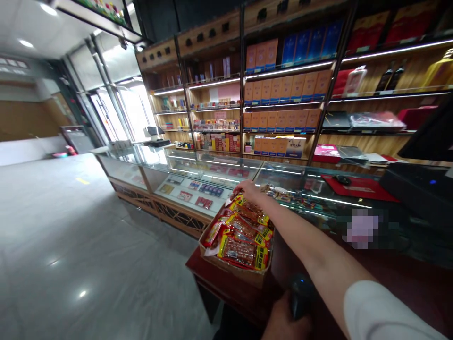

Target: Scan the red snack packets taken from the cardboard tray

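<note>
A cardboard box (244, 273) stands at the corner of a dark red desk (226, 279), filled with red and yellow snack packets (244, 250) whose clear windows show brown strips. Across the box reaches my right arm. My right hand (247, 190) is at the far end of the box, its fingers curled down by the farthest packets and a pale flap; what lies under the fingertips is hidden. Low in the view, on the near side of the box, my left hand (283, 318) is wrapped around a black handheld barcode scanner (300, 293) with a small blue light.
Glass display counters (198, 172) with small boxes inside run along the desk. Right of the box are a red mat (361, 186) with a mouse and a dark monitor (432, 132). Wooden shelves (244, 94) with boxed goods line the wall. Grey floor (106, 264) extends left.
</note>
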`<state>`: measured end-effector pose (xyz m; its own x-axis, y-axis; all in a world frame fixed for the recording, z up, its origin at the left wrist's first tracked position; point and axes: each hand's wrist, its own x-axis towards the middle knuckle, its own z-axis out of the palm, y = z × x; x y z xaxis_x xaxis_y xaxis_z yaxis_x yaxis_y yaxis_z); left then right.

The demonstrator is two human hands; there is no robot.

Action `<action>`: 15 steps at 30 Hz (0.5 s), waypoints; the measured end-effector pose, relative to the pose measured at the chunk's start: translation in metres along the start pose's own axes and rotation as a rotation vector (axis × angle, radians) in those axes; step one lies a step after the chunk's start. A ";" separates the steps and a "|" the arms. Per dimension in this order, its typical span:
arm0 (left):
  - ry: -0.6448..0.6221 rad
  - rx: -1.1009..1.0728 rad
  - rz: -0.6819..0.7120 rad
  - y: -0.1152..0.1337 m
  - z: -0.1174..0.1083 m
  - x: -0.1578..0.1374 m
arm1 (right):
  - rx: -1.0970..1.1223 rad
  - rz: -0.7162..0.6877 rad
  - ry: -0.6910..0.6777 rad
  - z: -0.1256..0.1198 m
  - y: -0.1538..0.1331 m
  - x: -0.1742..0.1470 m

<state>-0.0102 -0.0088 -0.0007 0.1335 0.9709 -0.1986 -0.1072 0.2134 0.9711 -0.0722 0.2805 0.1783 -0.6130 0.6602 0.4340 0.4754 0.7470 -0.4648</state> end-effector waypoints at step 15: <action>-0.041 0.195 -0.061 -0.002 -0.012 0.014 | 0.113 0.608 0.537 -0.058 0.093 -0.293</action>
<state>-0.0202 0.0061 -0.0069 0.1743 0.9509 -0.2559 0.0947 0.2425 0.9655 0.1881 0.1610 0.0523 0.1308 0.9165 0.3780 0.5433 0.2526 -0.8006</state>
